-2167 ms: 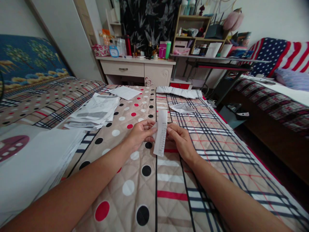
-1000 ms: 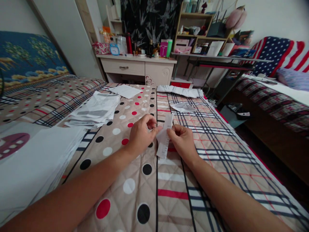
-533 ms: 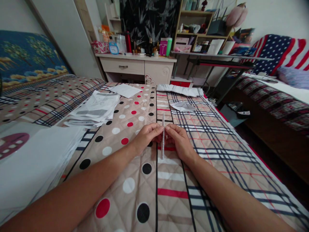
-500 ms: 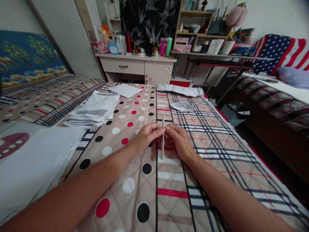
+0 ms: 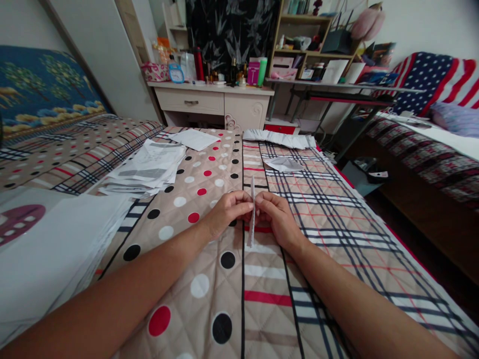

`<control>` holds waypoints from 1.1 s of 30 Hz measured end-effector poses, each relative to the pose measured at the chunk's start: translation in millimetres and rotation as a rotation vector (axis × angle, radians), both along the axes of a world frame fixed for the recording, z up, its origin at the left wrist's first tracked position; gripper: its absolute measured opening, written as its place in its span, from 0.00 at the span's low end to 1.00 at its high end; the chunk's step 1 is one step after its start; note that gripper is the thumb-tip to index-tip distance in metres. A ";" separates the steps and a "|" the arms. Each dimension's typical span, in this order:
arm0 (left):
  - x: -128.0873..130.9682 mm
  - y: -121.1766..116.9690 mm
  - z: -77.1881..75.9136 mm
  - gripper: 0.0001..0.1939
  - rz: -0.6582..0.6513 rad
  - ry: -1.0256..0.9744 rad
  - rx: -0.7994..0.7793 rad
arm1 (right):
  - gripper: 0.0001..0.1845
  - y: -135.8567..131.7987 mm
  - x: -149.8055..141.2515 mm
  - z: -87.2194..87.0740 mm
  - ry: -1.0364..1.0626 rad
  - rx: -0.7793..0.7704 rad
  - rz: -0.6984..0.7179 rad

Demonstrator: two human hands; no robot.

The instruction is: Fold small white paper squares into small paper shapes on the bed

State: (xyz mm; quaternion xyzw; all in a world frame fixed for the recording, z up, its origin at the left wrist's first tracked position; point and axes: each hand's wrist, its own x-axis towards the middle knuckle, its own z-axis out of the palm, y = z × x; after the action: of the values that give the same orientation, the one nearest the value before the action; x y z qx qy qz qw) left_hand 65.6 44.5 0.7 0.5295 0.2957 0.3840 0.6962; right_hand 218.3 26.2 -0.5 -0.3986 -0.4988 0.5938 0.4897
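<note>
Between my hands, above the quilted bedspread [image 5: 262,309], is a narrow folded strip of paper [image 5: 251,234] with small print along it, seen nearly edge-on. My left hand [image 5: 231,212] is closed, its thumb and fingers pinching the strip from the left. My right hand [image 5: 275,212] is closed too, thumb and forefinger pinching the strip from the right. The fingers behind the strip are partly hidden. Beyond the hands lies a small folded grey-white paper piece [image 5: 283,164].
A stack of printed paper [image 5: 149,167] lies to the left, with larger white sheets [image 5: 63,254] nearer me. One paper [image 5: 196,139] and a long row of folded papers [image 5: 279,138] lie at the bed's far end. A cream dresser [image 5: 202,104] stands beyond it.
The strip showed its printed broad face earlier and has been turned and folded narrower, so it is now almost edge-on. My left hand has closed in on it; both hands stay in place.
</note>
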 end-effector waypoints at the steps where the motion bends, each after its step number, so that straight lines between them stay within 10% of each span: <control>1: 0.0 0.0 -0.6 0.10 0.000 0.002 -0.001 | 0.14 -0.2 -0.1 0.2 -0.001 -0.001 0.002; 25: 1.8 1.2 -0.3 0.13 0.012 0.087 0.074 | 0.06 -0.9 -2.0 2.5 -0.005 -0.029 -0.002; 33: 3.9 -1.1 6.5 0.07 0.049 0.181 0.197 | 0.11 -2.8 -2.4 10.4 -0.280 0.248 -0.160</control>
State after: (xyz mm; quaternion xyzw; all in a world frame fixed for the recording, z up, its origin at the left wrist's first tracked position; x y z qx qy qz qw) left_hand 69.5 43.4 7.2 0.6205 0.3311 0.3786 0.6017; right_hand 215.9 23.5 9.9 -0.4522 -0.5980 0.4257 0.5067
